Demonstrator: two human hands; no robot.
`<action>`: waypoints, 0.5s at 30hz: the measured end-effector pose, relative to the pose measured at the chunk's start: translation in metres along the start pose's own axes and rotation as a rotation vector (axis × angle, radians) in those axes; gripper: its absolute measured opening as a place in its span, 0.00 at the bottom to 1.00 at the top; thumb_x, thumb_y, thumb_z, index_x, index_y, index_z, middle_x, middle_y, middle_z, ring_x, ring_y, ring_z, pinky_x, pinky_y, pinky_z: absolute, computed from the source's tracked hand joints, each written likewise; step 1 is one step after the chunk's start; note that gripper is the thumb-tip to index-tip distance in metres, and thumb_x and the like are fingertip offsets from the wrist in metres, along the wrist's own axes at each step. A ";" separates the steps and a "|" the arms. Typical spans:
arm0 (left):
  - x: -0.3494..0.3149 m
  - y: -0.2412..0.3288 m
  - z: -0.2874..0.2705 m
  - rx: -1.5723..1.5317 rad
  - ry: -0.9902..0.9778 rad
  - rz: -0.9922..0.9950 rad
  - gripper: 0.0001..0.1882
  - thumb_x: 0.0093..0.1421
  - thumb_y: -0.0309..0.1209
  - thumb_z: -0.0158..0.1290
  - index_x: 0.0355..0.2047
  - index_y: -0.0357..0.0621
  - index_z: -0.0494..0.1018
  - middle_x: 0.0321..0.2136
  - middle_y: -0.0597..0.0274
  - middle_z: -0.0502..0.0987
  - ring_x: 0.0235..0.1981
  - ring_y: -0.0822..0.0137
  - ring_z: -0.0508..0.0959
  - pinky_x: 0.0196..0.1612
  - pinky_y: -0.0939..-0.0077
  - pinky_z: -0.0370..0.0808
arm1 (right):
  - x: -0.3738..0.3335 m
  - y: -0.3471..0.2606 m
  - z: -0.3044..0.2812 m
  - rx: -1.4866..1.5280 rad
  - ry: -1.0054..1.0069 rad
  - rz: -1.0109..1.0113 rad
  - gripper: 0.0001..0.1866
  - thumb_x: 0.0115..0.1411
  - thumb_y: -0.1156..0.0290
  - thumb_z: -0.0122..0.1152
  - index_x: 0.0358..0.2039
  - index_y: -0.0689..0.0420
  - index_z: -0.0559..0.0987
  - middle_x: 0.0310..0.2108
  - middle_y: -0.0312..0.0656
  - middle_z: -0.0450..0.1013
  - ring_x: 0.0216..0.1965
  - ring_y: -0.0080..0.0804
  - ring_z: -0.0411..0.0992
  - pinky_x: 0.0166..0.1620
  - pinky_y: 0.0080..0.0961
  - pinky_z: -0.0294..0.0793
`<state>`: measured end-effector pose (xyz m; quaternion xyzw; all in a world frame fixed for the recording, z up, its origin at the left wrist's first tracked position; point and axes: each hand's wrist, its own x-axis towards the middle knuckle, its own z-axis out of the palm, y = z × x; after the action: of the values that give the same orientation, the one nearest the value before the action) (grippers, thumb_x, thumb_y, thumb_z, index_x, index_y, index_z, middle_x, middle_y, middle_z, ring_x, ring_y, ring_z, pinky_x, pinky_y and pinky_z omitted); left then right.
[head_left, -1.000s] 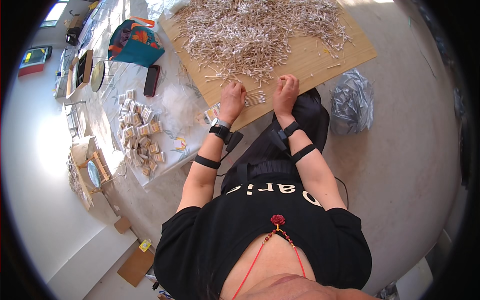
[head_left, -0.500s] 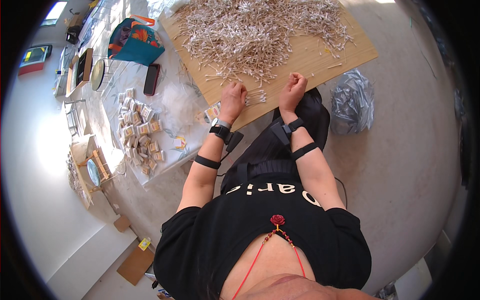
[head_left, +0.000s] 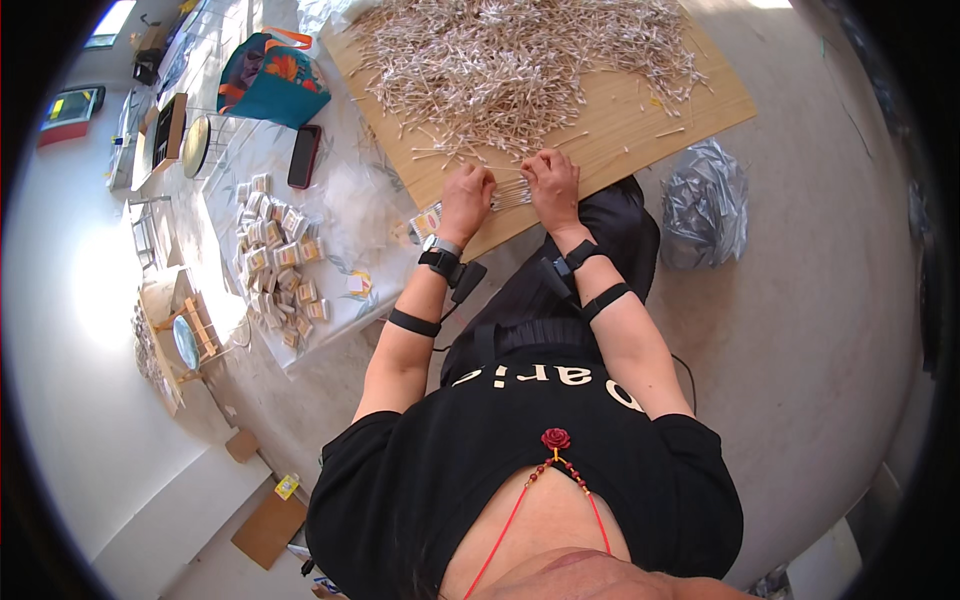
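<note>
A row of cotton swabs (head_left: 510,193) lies side by side near the front edge of a wooden board (head_left: 610,165). My left hand (head_left: 467,203) is closed over the row's left end, fingertips pinched. At the other end my right hand (head_left: 553,190) has its thumb and fingers pinched together. One thin swab appears to span the gap between both sets of fingertips. Just beyond my hands rises a large loose heap of swabs (head_left: 500,70). A small printed packet (head_left: 427,221) pokes out beside my left wrist, partly hidden.
On the table to the left lie many small filled packets (head_left: 280,255), clear plastic bags (head_left: 355,205), a dark phone (head_left: 304,157) and a teal bag (head_left: 275,85). A grey plastic-lined bin (head_left: 705,205) stands on the floor right of the board.
My right hand has moved left and inward to the right end of the swab row, close to my left hand. The left hand has stayed nearly still.
</note>
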<state>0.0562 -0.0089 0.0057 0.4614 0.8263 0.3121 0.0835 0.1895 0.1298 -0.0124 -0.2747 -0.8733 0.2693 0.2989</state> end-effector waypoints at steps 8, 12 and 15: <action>-0.005 0.003 -0.005 0.006 -0.027 0.019 0.04 0.59 0.26 0.62 0.33 0.40 0.80 0.30 0.52 0.78 0.36 0.48 0.79 0.42 0.55 0.75 | -0.001 0.004 0.001 -0.030 -0.045 -0.022 0.08 0.58 0.69 0.71 0.38 0.47 0.84 0.42 0.36 0.73 0.48 0.40 0.72 0.52 0.42 0.66; -0.005 0.010 -0.005 -0.030 0.005 -0.070 0.04 0.60 0.27 0.62 0.34 0.41 0.80 0.30 0.53 0.77 0.35 0.50 0.79 0.42 0.56 0.75 | -0.004 0.002 0.000 -0.032 -0.077 -0.066 0.07 0.58 0.69 0.69 0.38 0.46 0.84 0.42 0.35 0.73 0.48 0.40 0.72 0.52 0.42 0.67; -0.001 0.010 -0.001 -0.074 0.048 -0.089 0.04 0.61 0.27 0.62 0.35 0.41 0.80 0.31 0.53 0.77 0.35 0.50 0.79 0.42 0.57 0.75 | -0.001 0.004 0.000 -0.034 0.086 0.036 0.08 0.60 0.70 0.68 0.41 0.46 0.84 0.43 0.36 0.73 0.50 0.41 0.72 0.52 0.42 0.67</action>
<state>0.0637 -0.0064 0.0124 0.4131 0.8357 0.3494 0.0947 0.1913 0.1318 -0.0155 -0.3066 -0.8591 0.2478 0.3265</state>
